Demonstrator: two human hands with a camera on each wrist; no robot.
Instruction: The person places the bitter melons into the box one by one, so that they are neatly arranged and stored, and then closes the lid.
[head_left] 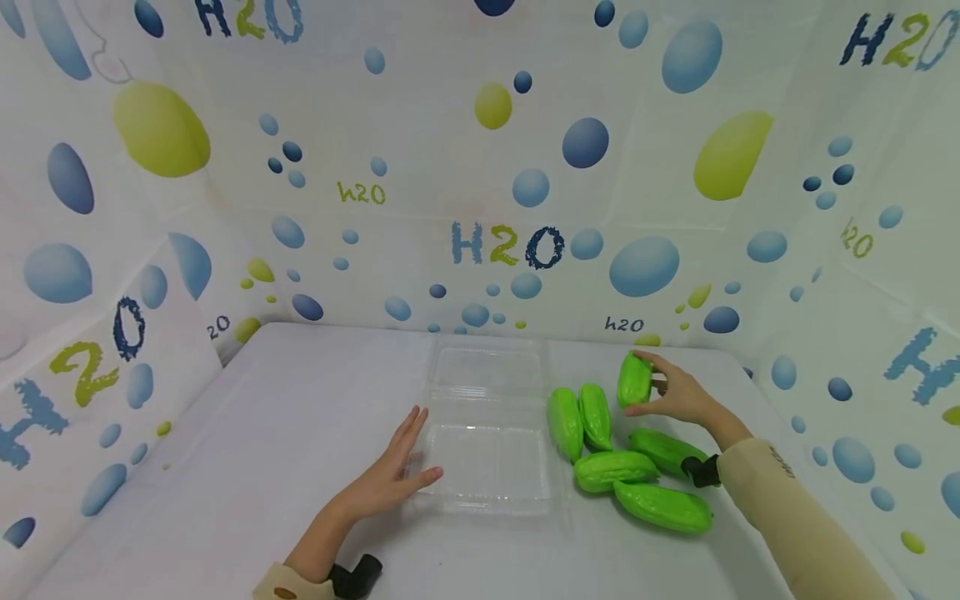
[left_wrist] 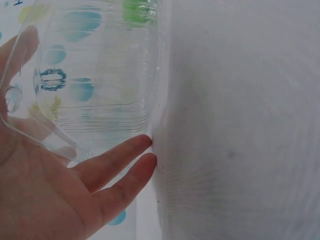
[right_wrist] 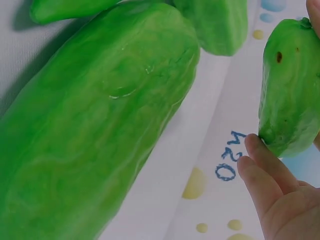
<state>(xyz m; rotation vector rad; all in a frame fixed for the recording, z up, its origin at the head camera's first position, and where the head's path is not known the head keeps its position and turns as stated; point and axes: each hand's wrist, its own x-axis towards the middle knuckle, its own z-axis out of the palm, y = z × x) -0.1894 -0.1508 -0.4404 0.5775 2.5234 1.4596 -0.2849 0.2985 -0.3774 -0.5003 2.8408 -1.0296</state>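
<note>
At the back right of the table my right hand [head_left: 675,396] pinches a plump green gourd-like vegetable [head_left: 634,382] between thumb and fingers. It stands upright, and brown spots show on its skin in the right wrist view. Several more green vegetables [head_left: 663,507] lie below and left of that hand. A clear plastic hinged container [head_left: 487,462] lies unfolded at the middle, its other half [head_left: 487,371] farther back. My left hand [head_left: 382,475] is at the container's left side, fingers extended, holding nothing. Whether its fingertips touch the plastic wall [left_wrist: 100,90], I cannot tell.
White cloth covers the table [head_left: 247,467]. A patterned sheet [head_left: 420,150] with blue and green dots hangs behind and at both sides. Dark wrist devices [head_left: 356,577] are worn on both arms. The loose vegetables lie close to the container's right edge.
</note>
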